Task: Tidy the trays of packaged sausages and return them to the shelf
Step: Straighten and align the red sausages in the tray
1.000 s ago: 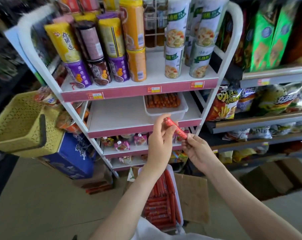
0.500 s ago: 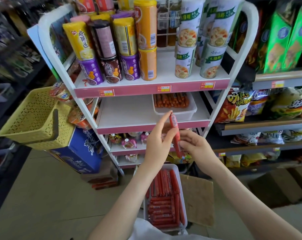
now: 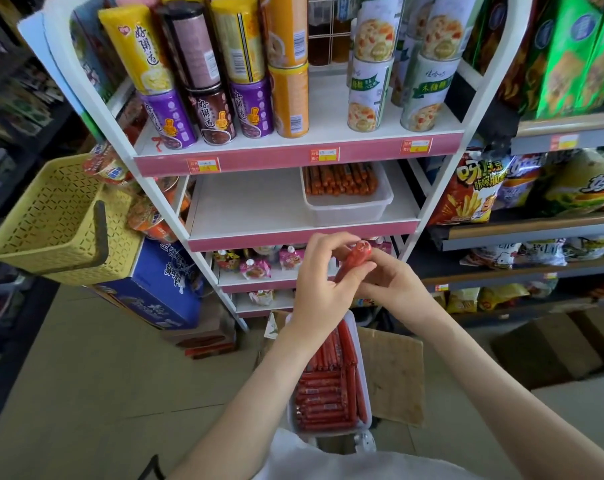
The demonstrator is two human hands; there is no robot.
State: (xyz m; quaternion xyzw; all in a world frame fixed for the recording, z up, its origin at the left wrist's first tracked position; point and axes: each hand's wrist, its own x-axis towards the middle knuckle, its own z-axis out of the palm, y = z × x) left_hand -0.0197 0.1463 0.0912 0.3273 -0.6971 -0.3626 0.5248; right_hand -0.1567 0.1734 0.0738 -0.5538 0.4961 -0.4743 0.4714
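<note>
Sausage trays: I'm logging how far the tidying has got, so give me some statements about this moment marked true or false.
The left hand and right hand both hold one red sausage. True.
The shelf tray is empty. False: a row of sausages lies in it.
The lower tray under the hands holds red sausages. True.
The yellow basket stands on the rack. False: it is left of the rack.

Middle shelf point(image 3: 252, 206): room left — white tray point(image 3: 345, 213) occupies right side.
</note>
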